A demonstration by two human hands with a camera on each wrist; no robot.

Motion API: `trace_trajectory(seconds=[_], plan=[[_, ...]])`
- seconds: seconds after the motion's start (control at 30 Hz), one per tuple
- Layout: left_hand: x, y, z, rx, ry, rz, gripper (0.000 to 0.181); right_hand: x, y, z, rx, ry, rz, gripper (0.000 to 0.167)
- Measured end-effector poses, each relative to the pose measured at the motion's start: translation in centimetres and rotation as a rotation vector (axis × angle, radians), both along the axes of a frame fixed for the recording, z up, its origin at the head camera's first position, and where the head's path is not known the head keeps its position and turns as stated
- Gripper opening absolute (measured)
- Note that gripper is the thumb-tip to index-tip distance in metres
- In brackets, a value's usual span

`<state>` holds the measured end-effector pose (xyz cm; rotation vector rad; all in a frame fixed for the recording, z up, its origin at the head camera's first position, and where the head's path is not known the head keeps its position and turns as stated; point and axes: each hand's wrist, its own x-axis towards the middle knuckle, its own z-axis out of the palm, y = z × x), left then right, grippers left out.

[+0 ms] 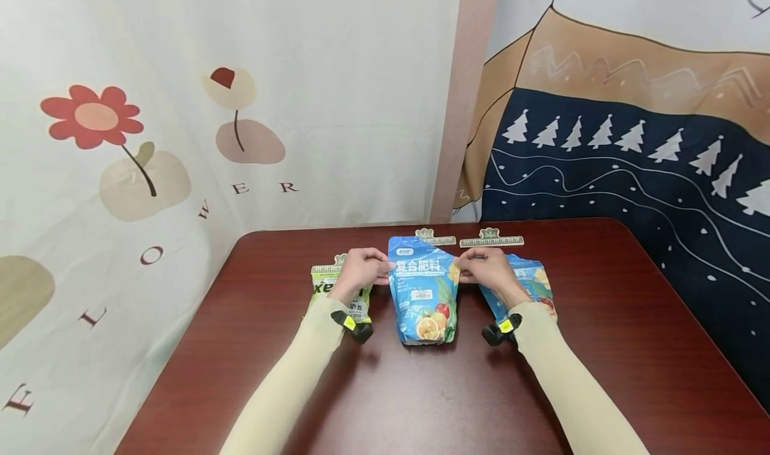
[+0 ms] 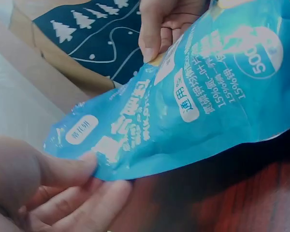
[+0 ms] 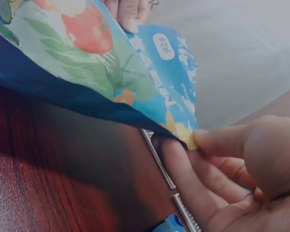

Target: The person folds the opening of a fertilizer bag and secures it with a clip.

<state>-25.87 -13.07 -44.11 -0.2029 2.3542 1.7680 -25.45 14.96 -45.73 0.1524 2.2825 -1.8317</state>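
A blue fertilizer pouch [image 1: 421,301] with fruit printed on its front stands upright over the middle of the table. Its left edge, near the top, is pinched by my left hand [image 1: 359,274] between thumb and fingers. On the opposite edge my right hand [image 1: 490,268] pinches the pouch in the same way. The left wrist view shows the thumb on the pouch's printed face [image 2: 135,125], fingers behind it. Behind my left hand lies a green pouch [image 1: 325,279], partly hidden. A second blue pouch [image 1: 535,281] lies behind my right hand and wrist, also partly covered.
Two ruler-marked strips with green tops, a right one [image 1: 491,241] and a left one [image 1: 438,240], lie near the table's back edge. A similar strip [image 1: 325,269] sits at the green pouch's top. Printed curtains [image 1: 361,107] hang behind the dark red table [image 1: 240,348].
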Motion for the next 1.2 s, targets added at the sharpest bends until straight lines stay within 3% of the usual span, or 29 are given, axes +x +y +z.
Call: trace_trajectory(seconds=[0.23, 0.5, 0.67, 0.9, 1.2], plan=[[0.9, 0.1, -0.4, 0.071, 0.105, 0.057, 0.009, 0.9, 0.5, 0.7, 0.015, 0.14, 0.022, 0.023], [2.1, 1.2, 0.1, 0.118, 0.265, 0.117, 0.01, 1.7, 1.1, 1.3, 0.096, 0.241, 0.009, 0.024], [2.6, 1.6, 0.6, 0.156, 0.353, 0.141, 0.01, 2.1, 1.1, 1.7, 0.09, 0.311, -0.002, 0.028], [3.2, 1.6, 1.1, 0.138, 0.498, 0.126, 0.009, 2.9, 1.0, 2.1, 0.05, 0.451, -0.015, 0.029], [4.0, 1.4, 0.3, 0.164, 0.706, 0.074, 0.011, 3.5, 1.2, 1.7, 0.009, 0.591, -0.034, 0.019]])
